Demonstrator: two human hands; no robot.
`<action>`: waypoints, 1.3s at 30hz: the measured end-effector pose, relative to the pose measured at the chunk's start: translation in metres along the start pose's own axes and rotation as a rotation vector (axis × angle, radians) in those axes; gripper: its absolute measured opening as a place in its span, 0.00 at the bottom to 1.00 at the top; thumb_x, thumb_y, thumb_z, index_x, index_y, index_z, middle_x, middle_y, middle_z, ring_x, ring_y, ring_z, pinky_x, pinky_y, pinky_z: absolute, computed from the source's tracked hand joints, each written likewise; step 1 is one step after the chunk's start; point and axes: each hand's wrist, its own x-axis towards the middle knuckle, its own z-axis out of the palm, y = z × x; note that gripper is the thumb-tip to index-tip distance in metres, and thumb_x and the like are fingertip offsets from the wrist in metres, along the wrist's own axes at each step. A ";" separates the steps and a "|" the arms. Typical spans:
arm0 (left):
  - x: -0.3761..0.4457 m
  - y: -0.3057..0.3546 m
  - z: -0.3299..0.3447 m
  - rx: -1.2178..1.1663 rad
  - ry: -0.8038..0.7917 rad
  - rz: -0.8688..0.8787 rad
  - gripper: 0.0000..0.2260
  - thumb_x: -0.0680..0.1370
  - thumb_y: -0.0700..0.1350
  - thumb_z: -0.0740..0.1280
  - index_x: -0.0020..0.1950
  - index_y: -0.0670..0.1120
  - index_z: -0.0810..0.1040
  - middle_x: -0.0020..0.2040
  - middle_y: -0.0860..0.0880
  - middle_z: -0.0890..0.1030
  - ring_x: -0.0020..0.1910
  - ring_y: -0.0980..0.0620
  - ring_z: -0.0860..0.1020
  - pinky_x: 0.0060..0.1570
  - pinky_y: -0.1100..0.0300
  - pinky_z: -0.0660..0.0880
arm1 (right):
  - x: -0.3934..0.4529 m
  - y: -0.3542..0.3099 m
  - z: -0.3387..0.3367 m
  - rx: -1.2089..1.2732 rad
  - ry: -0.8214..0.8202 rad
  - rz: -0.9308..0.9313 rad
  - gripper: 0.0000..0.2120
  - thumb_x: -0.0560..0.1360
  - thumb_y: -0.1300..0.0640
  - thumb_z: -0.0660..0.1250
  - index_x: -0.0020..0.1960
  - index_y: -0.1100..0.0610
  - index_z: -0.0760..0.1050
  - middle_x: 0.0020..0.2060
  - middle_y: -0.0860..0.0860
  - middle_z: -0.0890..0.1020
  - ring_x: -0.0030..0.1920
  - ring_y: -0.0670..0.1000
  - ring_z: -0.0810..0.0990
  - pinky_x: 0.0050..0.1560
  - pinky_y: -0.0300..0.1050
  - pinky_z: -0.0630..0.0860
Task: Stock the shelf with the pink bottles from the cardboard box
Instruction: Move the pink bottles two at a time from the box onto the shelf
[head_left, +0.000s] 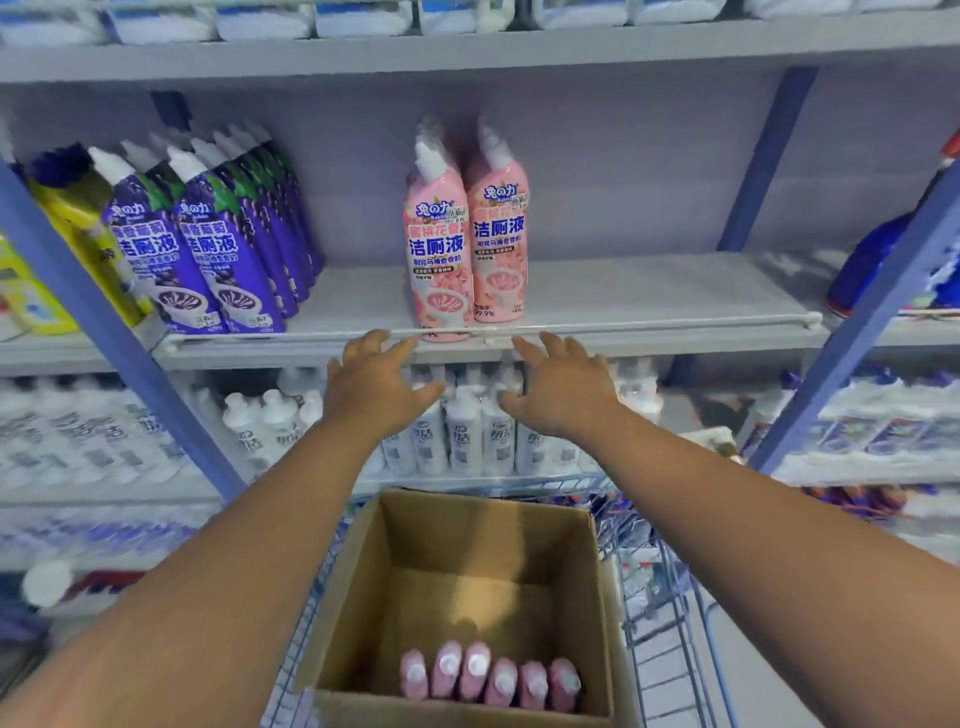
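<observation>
Fingers: left hand (375, 382) and right hand (560, 387) both spread, empty, palms down, just short of the shelf rail (623, 326).
Below the fingers: cardboard box (597, 597) in a wire cart (670, 597); six pink bottles in the box (491, 675), caps up, along its near wall.
Beyond the fingertips: two pink bottles on the shelf (465, 244), upright, touching, just behind the rail.
Risk: tall, narrow bottles; clipping the rail or the standing pair while placing likely topples them.
</observation>
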 end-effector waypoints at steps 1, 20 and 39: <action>-0.016 0.003 0.003 0.014 -0.021 0.005 0.35 0.71 0.70 0.65 0.75 0.56 0.70 0.76 0.47 0.66 0.74 0.43 0.64 0.72 0.45 0.64 | -0.014 0.000 0.008 -0.003 -0.002 -0.016 0.40 0.74 0.30 0.55 0.81 0.43 0.47 0.81 0.51 0.52 0.80 0.58 0.50 0.75 0.66 0.54; -0.161 -0.064 0.162 0.045 -0.533 -0.057 0.33 0.74 0.66 0.66 0.78 0.60 0.63 0.79 0.52 0.59 0.76 0.48 0.60 0.71 0.51 0.64 | -0.116 -0.024 0.232 0.059 -0.451 -0.020 0.40 0.73 0.35 0.57 0.80 0.43 0.47 0.80 0.51 0.54 0.78 0.58 0.52 0.74 0.68 0.54; -0.181 -0.166 0.289 -0.054 -1.050 -0.008 0.27 0.81 0.45 0.63 0.79 0.58 0.61 0.81 0.51 0.55 0.76 0.47 0.63 0.72 0.55 0.62 | -0.099 -0.079 0.365 0.115 -0.776 -0.063 0.34 0.73 0.45 0.66 0.76 0.41 0.57 0.73 0.49 0.65 0.72 0.57 0.66 0.68 0.55 0.66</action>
